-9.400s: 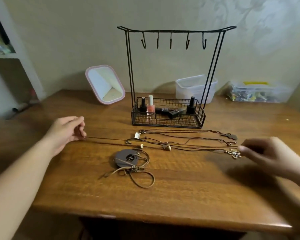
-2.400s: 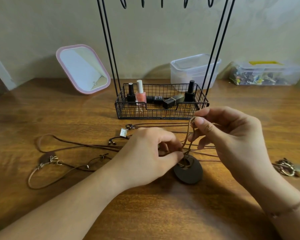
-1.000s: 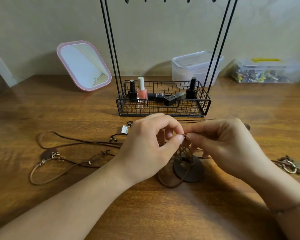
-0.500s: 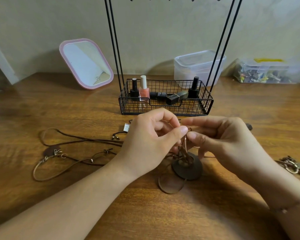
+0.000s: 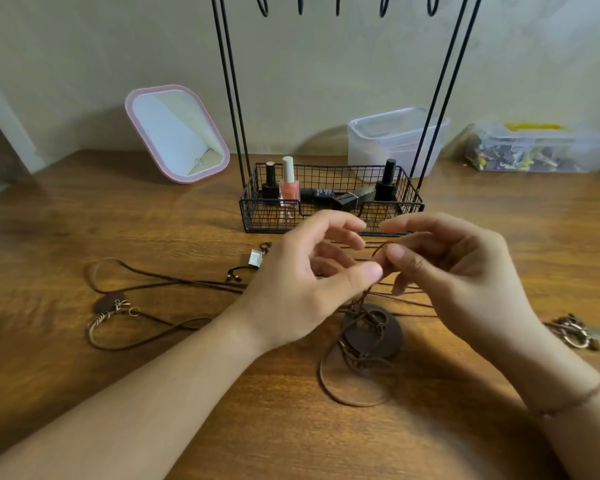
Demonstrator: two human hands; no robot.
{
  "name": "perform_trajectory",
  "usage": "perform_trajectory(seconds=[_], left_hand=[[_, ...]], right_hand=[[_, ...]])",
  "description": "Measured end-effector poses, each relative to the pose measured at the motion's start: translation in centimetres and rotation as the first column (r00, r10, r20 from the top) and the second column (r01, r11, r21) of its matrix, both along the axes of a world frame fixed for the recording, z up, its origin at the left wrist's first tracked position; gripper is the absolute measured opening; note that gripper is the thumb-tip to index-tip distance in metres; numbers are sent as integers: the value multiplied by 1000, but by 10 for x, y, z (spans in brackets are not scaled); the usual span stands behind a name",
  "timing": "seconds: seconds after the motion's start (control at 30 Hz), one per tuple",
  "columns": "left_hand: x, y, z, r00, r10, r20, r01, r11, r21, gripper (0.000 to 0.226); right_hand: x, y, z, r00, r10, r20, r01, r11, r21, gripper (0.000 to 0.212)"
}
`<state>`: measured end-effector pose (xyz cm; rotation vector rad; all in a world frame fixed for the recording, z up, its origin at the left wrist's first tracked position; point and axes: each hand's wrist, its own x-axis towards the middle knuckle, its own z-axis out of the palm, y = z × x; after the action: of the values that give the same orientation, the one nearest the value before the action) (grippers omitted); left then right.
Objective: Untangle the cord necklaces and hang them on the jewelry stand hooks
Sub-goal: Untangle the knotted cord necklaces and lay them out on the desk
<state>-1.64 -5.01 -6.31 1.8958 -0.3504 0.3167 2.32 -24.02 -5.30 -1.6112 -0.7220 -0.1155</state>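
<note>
My left hand [image 5: 302, 282] and my right hand [image 5: 458, 275] meet above the table and both pinch a brown cord [image 5: 374, 289] between thumb and fingers. That cord runs down to a dark round pendant [image 5: 373, 332] lying on the wood, with a knotted tangle and a loose loop [image 5: 355, 386] below it. Another cord necklace [image 5: 125, 306] with a dark stone pendant lies to the left. A small square silver charm [image 5: 256, 259] sits by my left hand. The black wire jewelry stand [image 5: 329, 199] rises behind, its hooks [image 5: 336, 1] at the top edge.
The stand's basket holds nail polish bottles [image 5: 288, 183]. A pink-framed mirror [image 5: 177, 133] leans at the back left. Two clear plastic boxes [image 5: 392, 140] [image 5: 541, 147] stand at the back right. A metal pendant [image 5: 575, 332] lies at the right edge of the wooden table [image 5: 84, 216].
My hands have lifted slightly and the fingers have spread, still pinching the cord. The loop below the round pendant has opened wider and slid toward me.
</note>
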Motion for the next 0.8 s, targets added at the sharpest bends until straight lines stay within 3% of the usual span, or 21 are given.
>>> perform_trajectory(seconds=[0.1, 0.2, 0.3, 0.4, 0.47, 0.53, 0.63, 0.7, 0.8], left_hand=[[-1, -7, -4, 999, 19, 34, -25, 983, 181, 25], [0, -4, 0, 996, 19, 83, -33, 986, 162, 13], [3, 4, 7, 996, 79, 31, -78, 996, -43, 14], [4, 6, 15, 993, 93, -69, -105, 971, -216, 13], [5, 6, 19, 992, 62, -111, -90, 962, -259, 14], [4, 7, 24, 990, -1, -141, -45, 945, -325, 15], [2, 5, 29, 970, -162, -180, 40, 840, -541, 17], [1, 4, 35, 944, -271, -189, 72, 727, -683, 16], [0, 5, 40, 927, -329, -181, 76, 635, -768, 9]], right_hand=[[-1, 0, 3, 996, 83, 17, -84, 992, 94, 26], [2, -3, 2, 1000, 10, -13, -8, 989, 146, 24], [4, -5, -4, 982, -166, 86, 173, 982, -79, 16], [6, 0, -13, 964, -10, 265, 153, 838, -524, 31], [7, 5, -18, 937, 96, 336, 165, 726, -668, 33], [8, 8, -20, 944, 90, 316, 138, 763, -631, 27], [9, 6, -20, 979, -71, 193, 148, 895, -420, 29], [9, 5, -18, 971, -126, 204, 198, 901, -387, 30], [6, 7, -16, 953, -69, 296, 220, 828, -516, 36]])
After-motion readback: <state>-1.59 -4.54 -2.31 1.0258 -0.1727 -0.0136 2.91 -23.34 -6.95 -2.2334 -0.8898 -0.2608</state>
